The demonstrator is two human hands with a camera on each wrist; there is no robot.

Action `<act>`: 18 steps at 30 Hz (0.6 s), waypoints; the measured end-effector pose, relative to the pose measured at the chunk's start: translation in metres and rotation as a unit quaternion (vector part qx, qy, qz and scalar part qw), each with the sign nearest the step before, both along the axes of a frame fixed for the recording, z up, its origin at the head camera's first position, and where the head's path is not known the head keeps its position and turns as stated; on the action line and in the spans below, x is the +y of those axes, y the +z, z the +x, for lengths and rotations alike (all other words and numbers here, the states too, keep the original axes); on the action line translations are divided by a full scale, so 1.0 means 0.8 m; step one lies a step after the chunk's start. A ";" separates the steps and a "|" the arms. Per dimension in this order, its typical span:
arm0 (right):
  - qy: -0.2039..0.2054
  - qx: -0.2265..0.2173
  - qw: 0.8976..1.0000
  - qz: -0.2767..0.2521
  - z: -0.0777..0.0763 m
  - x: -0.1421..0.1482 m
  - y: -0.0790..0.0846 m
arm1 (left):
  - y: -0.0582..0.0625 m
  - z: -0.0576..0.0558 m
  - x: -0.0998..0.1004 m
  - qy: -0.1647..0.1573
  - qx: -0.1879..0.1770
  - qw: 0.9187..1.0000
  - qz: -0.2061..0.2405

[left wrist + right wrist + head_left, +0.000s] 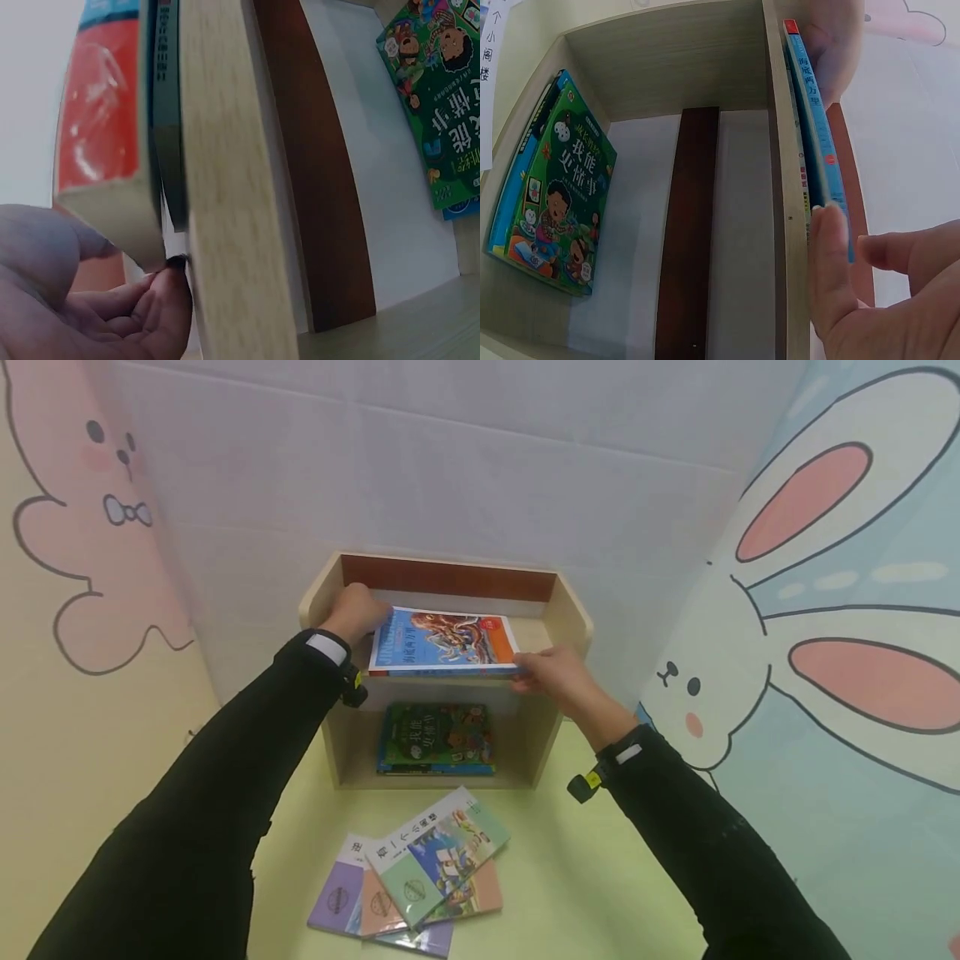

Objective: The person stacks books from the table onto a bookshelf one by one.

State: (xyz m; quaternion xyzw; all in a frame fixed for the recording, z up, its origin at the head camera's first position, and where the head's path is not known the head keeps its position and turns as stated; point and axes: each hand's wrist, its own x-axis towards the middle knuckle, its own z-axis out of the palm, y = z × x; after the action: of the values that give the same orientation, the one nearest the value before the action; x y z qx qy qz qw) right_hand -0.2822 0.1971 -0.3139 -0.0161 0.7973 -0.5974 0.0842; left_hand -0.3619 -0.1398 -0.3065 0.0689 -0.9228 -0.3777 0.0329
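A blue book (442, 639) with an orange picture on its cover lies on the upper shelf (534, 631), on top of another book. My left hand (356, 612) pinches its left end, the fingertips tucked low beside the shelf board (232, 180) in the left wrist view. Below the red part of the book's spine (97, 112) there, a darker book (171, 135) lies against the board. At the right front corner, my right hand (558, 677) holds the blue book between thumb and fingers. The right wrist view shows the fingertips right at its spine (821, 127).
The small wooden bookcase (577, 618) stands against a white cloth wall. Its lower shelf bears a green book (438, 731) over a blue one. Several schoolbooks (442, 852) lie overlapped on the floor in front. Painted rabbit panels (825, 693) flank the right side.
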 end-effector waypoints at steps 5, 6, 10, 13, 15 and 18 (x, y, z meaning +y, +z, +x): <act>0.019 0.002 1.000 0.012 0.009 0.007 0.002 | 0.004 0.016 -0.001 -0.028 0.014 0.999 0.010; 0.025 0.006 0.999 0.022 0.011 0.009 0.003 | 0.005 0.021 -0.003 -0.038 0.016 0.999 0.018; 0.043 0.015 0.998 0.053 0.028 0.022 0.003 | 0.011 0.047 -0.008 -0.070 0.011 0.996 0.049; 0.050 0.011 0.997 0.053 0.044 0.032 -0.005 | 0.011 0.073 -0.010 -0.085 0.025 0.995 0.047; 0.056 0.007 0.997 0.049 0.055 0.038 -0.013 | 0.008 0.091 -0.011 -0.096 0.046 0.994 0.039; 0.068 0.003 0.997 0.047 0.072 0.047 -0.031 | -0.003 0.120 -0.011 -0.114 0.070 0.990 0.036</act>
State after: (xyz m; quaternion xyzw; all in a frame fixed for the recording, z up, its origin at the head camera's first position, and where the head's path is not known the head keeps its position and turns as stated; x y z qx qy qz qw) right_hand -0.2247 0.2345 -0.3386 -0.0683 0.8220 -0.5518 0.1231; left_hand -0.2656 -0.1484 -0.3085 -0.0619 -0.9057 -0.4161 0.0513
